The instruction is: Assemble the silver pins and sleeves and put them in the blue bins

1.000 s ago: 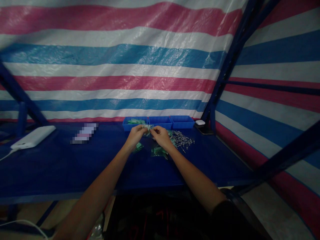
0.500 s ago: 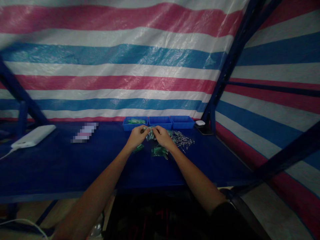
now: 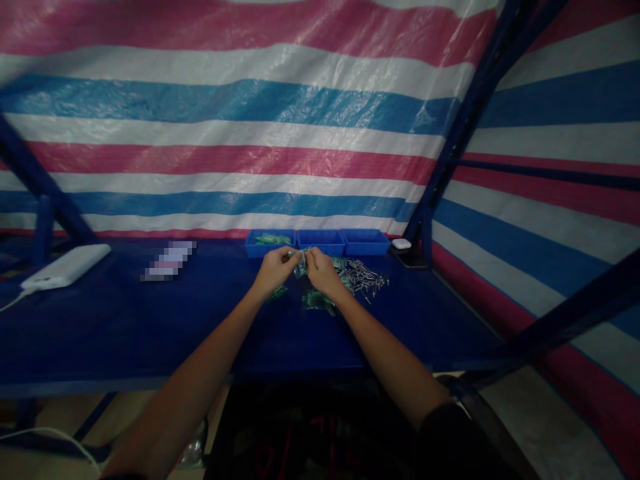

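Observation:
My left hand [image 3: 275,269] and my right hand [image 3: 321,272] meet over the table, fingers closed on a small clear plastic bag [image 3: 301,265] between them. What the bag holds is too small to make out. Below my right hand lies a greenish plastic bag [image 3: 316,300] with a metal piece at its edge. Another green packet [image 3: 278,292] rests under my left wrist. Right of my right hand spreads a loose pile of silvery metal screws or rivets [image 3: 365,277], with more bags partly hidden behind the hand.
Three blue bins stand in a row behind my hands: the left bin [image 3: 256,251] holds green packets, beside a middle bin [image 3: 323,245] and a right bin [image 3: 367,242]. A white power bank [image 3: 67,267], a phone [image 3: 413,259] and a white case [image 3: 401,244] lie on the blue table [image 3: 150,333].
The fingers of my right hand have shifted slightly on the plastic bag and stand more upright. Both hands stay together at the same spot; the view has tilted a little.

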`<state>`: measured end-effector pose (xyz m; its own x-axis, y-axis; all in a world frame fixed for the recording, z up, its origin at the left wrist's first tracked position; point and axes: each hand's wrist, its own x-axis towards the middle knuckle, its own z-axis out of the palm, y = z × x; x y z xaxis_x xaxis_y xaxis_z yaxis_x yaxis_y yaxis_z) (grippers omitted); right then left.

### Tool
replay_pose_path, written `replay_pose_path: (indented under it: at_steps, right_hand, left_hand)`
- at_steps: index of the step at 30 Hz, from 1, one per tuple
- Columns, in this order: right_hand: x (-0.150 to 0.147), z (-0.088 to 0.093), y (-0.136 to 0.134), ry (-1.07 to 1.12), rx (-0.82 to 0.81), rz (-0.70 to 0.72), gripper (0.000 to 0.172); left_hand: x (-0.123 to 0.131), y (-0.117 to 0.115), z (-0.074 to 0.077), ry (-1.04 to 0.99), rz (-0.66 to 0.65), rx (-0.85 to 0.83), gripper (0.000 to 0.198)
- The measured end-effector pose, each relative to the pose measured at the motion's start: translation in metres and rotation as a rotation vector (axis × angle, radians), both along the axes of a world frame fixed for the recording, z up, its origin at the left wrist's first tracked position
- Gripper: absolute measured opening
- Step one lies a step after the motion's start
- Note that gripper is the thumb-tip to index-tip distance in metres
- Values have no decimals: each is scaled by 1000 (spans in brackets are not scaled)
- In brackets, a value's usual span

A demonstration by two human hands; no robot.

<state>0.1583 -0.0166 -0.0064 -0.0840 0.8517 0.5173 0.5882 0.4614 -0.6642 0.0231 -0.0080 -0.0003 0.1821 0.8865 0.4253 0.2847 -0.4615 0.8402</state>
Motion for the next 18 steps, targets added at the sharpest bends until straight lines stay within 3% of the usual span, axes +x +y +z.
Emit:
replay_pose_path:
  at_steps: [2,5,8,11,14,18]
  right_hand:
    - [2,-1,1,48,46,-23,20]
    - [8,1,3,89,118,-52,17]
    - [11,4,2,82,210,-7,16]
    - [10,2,0,11,273,96,9]
    - [6,-5,0,-106,268,136,17]
    - [9,-9,5,-127,230,1,19]
  left_hand:
    - [0,1,1,-29,30,-73,33]
    - [-2,0,1,-56,74,-341,46]
    - [-4,0,1,-106,-21,-639,62]
    - [-7,3,0,-169,-59,-733,55]
    - [-13,8,-1,-160,66,-556,35]
    - [-27,10,9,-90,390,58,24]
